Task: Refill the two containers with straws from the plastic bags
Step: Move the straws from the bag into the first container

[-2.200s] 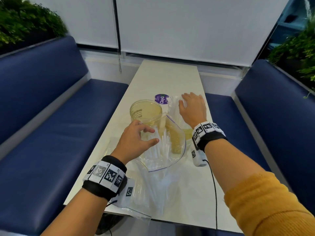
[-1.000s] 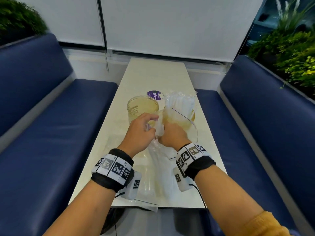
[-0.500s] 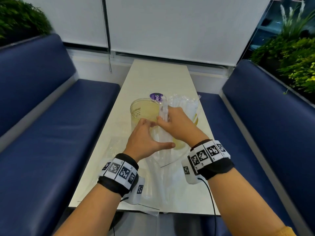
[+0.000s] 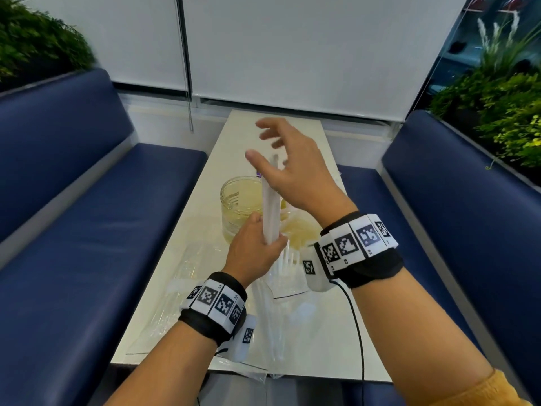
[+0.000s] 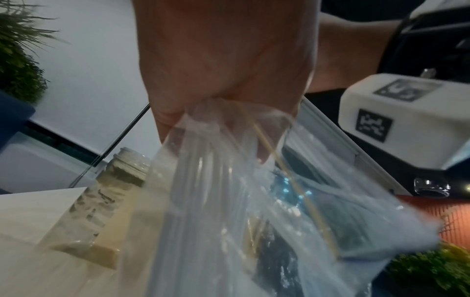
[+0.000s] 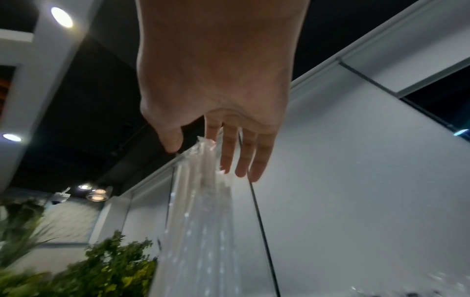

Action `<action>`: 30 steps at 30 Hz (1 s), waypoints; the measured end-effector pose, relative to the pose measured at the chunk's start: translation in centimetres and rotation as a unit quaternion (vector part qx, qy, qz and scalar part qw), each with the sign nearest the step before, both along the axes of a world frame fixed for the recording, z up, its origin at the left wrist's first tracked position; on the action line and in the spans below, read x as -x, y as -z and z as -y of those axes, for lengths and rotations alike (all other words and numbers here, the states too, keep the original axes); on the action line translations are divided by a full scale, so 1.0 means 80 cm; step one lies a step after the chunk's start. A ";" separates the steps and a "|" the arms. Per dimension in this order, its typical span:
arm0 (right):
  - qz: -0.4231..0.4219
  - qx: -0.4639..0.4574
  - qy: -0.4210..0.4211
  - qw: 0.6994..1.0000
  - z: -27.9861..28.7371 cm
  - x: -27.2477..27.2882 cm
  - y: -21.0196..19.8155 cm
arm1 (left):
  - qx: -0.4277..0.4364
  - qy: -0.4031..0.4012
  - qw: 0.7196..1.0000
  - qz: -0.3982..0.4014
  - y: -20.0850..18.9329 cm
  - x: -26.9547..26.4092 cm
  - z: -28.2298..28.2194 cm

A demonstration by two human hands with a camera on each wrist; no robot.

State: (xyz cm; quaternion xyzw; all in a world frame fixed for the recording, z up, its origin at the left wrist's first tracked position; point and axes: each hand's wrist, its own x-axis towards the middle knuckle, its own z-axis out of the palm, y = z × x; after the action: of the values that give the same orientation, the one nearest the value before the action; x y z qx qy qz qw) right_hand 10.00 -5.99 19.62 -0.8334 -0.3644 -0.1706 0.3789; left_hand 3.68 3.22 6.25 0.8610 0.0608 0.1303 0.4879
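Now my left hand [image 4: 255, 249] clamps the bundle of straws [image 4: 270, 206] upright at its foot, just this side of the empty jar [image 4: 240, 204] mid-desk; my right hand [image 4: 295, 174], fingers spread, hovers at its top, holding nothing.

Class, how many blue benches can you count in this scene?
2: one bench is left of the table, the other bench is right of it. None appears hidden.
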 end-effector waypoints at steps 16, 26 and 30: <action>-0.232 -0.055 0.022 0.971 -0.014 0.028 0.113 | 0.019 0.004 0.998 0.052 -0.008 -0.006 -0.011; -0.222 -0.149 0.005 0.963 -0.039 0.027 0.083 | -0.004 -0.007 1.000 0.001 0.010 0.003 -0.026; -0.173 -0.269 -0.015 0.947 -0.031 0.006 -0.004 | -0.072 -0.047 0.996 -0.036 0.014 0.007 -0.036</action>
State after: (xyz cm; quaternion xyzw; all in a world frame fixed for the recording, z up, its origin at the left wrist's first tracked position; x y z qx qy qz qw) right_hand 9.56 -3.48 19.94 -0.7118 -0.2464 -0.1102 0.6485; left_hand 3.16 6.10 5.13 0.8943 0.1089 0.1255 0.4155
